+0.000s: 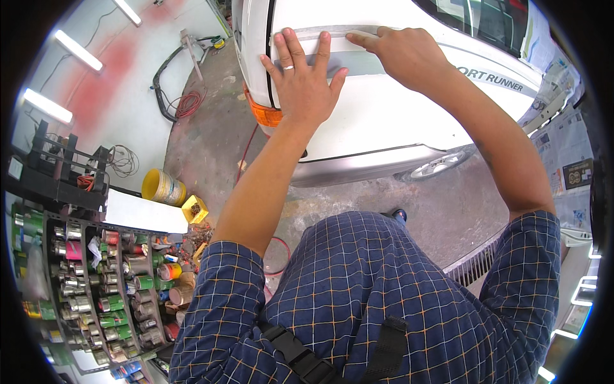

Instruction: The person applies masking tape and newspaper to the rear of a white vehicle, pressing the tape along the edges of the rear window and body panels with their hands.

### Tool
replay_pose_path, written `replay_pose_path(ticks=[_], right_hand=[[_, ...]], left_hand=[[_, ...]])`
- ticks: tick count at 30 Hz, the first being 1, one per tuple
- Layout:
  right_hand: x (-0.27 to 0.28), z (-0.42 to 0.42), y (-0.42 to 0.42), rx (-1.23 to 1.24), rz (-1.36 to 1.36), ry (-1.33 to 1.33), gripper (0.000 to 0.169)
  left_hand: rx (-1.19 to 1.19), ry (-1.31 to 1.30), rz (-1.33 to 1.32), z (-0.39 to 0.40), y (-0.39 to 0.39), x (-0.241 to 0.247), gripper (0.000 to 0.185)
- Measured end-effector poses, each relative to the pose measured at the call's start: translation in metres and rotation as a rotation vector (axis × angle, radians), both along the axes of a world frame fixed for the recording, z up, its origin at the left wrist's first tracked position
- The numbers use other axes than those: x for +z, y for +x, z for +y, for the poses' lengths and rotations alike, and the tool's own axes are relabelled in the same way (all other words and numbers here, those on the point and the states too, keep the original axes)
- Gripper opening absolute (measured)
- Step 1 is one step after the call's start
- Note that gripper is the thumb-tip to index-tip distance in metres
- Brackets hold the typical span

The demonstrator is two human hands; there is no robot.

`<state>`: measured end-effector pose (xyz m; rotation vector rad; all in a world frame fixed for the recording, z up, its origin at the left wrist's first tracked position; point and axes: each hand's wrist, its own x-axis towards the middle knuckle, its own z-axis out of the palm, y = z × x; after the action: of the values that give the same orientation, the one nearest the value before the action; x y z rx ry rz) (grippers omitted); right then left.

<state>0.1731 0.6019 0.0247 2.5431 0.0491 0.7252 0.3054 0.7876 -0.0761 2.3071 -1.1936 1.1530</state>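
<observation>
My left hand [307,81] lies palm down on the white side panel [383,113] of a vehicle, fingers spread, with a ring on one finger. Its fingertips reach a narrow pale strip [336,34] running along the panel's upper part. My right hand [407,55] is at that strip's right portion, index finger extended along it and the other fingers curled. Whether anything is pinched in those fingers is hidden. Below the strip runs a grey decal band [357,65], partly covered by my left hand. Farther right, dark lettering [489,79] continues along the side.
An orange lamp [265,115] marks the vehicle's corner, near my left wrist. A wheel [439,165] shows below the bumper [364,168]. A red hose [247,153] crosses the concrete floor. At left stand a shelf of paint cans [112,288] and a yellow bucket [163,187]. Newspaper [551,86] covers parts at right.
</observation>
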Motion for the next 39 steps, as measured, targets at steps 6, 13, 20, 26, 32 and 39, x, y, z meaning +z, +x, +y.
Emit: replay_pose_path(ticks=[6,13,20,26,32,39], right_hand=[[0.018,0.004,0.001,0.006,0.082,0.049,0.058],[0.028,0.002,0.002,-0.085,0.148,-0.049,0.042],[0.025,-0.005,0.002,-0.007,0.090,-0.082,0.042],[0.027,-0.033,-0.009,0.162,0.093,0.043,0.043],[0.000,-0.089,-0.035,0.622,-0.017,0.814,0.043],[-0.023,-0.209,-0.135,0.686,-0.099,0.297,0.046]], left_hand=[[0.053,-0.073,0.029,-0.031,-0.012,-0.007,0.085],[0.140,-0.054,0.013,0.026,0.021,0.002,0.083],[0.010,-0.100,-0.015,0.009,0.009,-0.006,0.091],[-0.063,-0.201,0.030,-0.047,-0.007,-0.013,0.089],[0.033,-0.181,-0.093,-0.057,0.001,-0.019,0.083],[0.181,-0.145,-0.193,-0.052,-0.004,-0.018,0.089]])
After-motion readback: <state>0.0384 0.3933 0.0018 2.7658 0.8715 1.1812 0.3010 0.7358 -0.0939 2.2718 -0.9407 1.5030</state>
